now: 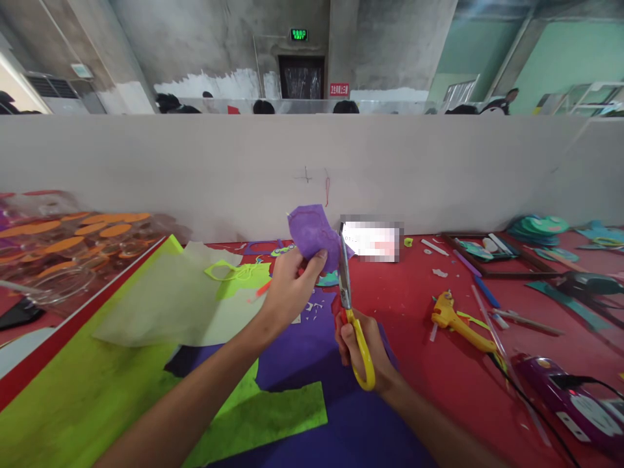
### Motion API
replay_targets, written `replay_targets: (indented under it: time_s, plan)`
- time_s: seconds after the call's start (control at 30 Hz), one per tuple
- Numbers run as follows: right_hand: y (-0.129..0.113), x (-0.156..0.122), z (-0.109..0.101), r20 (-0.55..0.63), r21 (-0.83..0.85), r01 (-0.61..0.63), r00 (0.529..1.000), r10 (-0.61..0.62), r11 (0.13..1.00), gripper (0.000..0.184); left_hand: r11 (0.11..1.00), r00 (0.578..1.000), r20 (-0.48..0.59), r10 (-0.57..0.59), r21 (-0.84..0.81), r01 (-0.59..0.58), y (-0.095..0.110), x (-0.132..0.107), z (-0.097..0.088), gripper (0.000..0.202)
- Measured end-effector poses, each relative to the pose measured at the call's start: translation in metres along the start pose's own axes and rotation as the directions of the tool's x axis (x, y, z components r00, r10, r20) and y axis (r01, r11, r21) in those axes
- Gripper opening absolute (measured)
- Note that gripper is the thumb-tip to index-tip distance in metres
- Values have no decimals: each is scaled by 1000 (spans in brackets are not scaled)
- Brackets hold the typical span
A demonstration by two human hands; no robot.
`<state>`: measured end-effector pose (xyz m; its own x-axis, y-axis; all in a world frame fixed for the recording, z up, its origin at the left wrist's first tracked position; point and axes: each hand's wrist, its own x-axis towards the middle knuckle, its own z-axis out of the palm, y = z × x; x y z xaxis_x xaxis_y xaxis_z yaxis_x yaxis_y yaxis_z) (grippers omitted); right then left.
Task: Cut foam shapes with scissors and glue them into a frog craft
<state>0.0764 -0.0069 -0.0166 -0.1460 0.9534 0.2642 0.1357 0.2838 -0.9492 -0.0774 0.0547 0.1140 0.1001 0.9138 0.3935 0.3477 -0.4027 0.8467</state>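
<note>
My left hand (pixel 295 279) pinches a piece of purple felt (pixel 312 231) between thumb and fingers and holds it up above the table. A faint line is drawn on the felt. In my right hand (pixel 363 341) is a pair of scissors (pixel 345 283) with yellow handles, blades pointing up at the felt's right edge. How far the blades are apart is hard to make out. Below both hands lies a large dark purple sheet (pixel 302 364) with small white scraps (pixel 312 309) on it. Bright green felt (pixel 277 416) overlaps that sheet on the left.
A yellow glue gun (pixel 458 322), a purple power strip (pixel 575 403) and a dark frame (pixel 502 270) lie on the right of the red table (pixel 409 364). Pale felt (pixel 160 302) and clear containers with orange discs (pixel 68 244) are left. A white partition (pixel 219 169) stands behind.
</note>
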Motion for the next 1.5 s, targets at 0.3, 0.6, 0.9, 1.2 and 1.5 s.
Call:
replay_targets:
  time_s: [0.3, 0.6, 0.9, 1.2, 1.5]
  plan:
    - [5, -1, 0, -13, 52, 9, 1000, -8, 999, 59, 999, 999, -25, 35, 8, -35, -5, 2, -2, 39]
    - [-6, 1, -2, 0, -11, 14, 1000, -14, 1000, 63, 996, 996, -50, 71, -42, -73, 1, 3, -6, 36]
    - [-7, 2, -2, -6, -52, 16, 1000, -16, 999, 65, 996, 995, -66, 78, -47, -81, 3, 5, -10, 34]
    - [-11, 1, 0, -13, -122, 0, 1000, -1, 993, 66, 992, 991, -76, 113, -52, -117, 0, 7, -13, 33]
    - [-11, 1, 0, 7, -98, -16, 1000, 17, 995, 64, 990, 990, -81, 119, -68, -125, 1, 7, -16, 31]
